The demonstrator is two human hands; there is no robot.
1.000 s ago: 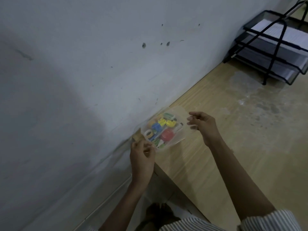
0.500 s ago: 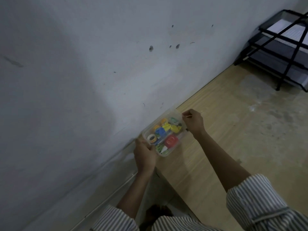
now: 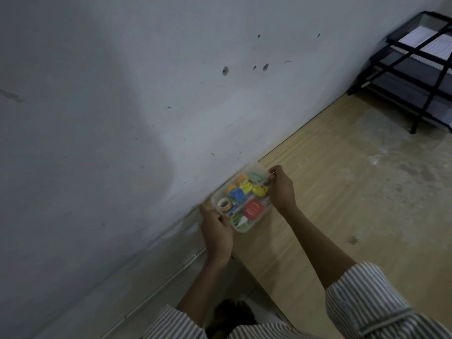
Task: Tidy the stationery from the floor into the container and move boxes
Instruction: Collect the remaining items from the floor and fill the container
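Now the clear container (image 3: 245, 230), full of bright stationery (image 3: 253, 209), is in the middle of the frame, at the corner of the worktop (image 3: 342, 204) by the wall (image 3: 146, 94). The left hand (image 3: 216, 232) has fingers curled on its lower-left end; the right hand (image 3: 281, 189) pinches its upper-right corner. Keep it flat, put it down softly, and let go only when all of it rests on the wood.

My view is dim and soft, a broad shadow darkening the wall (image 3: 73, 167) at left, paler light at upper centre, the upper right corner slightly blurred.
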